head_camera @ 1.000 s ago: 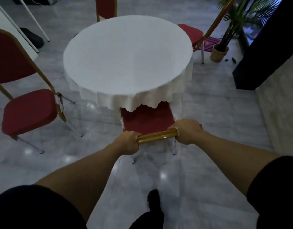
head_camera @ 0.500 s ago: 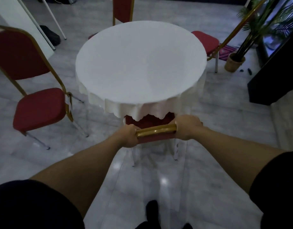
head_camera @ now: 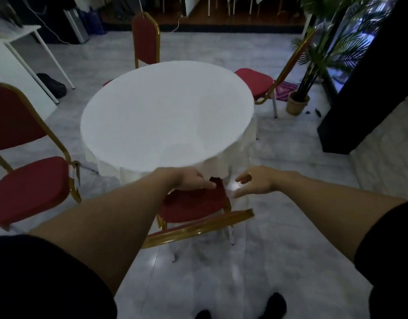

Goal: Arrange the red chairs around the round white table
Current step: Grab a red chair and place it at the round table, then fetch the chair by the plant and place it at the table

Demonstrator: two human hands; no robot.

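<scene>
The round white table [head_camera: 166,113] stands in the middle under a white cloth. Right in front of me a red chair [head_camera: 193,206] with a gold frame has its seat partly under the table's near edge. My left hand [head_camera: 187,180] hovers over that seat, fingers apart, holding nothing. Just right of the chair, my right hand [head_camera: 253,184] is open above the floor. Another red chair [head_camera: 25,180] stands at the left, one [head_camera: 145,40] at the far side, and one [head_camera: 258,82] at the right.
A potted palm [head_camera: 299,102] stands at the right behind the right chair. A dark wall or cabinet [head_camera: 369,84] runs along the right. A white folding table [head_camera: 21,35] and a black bag [head_camera: 52,85] are at the far left. Grey tiled floor surrounds the table.
Both hands have let go of the near chair's gold top rail and moved forward over the seat. The view has tilted up and the chair back now sits below my hands.
</scene>
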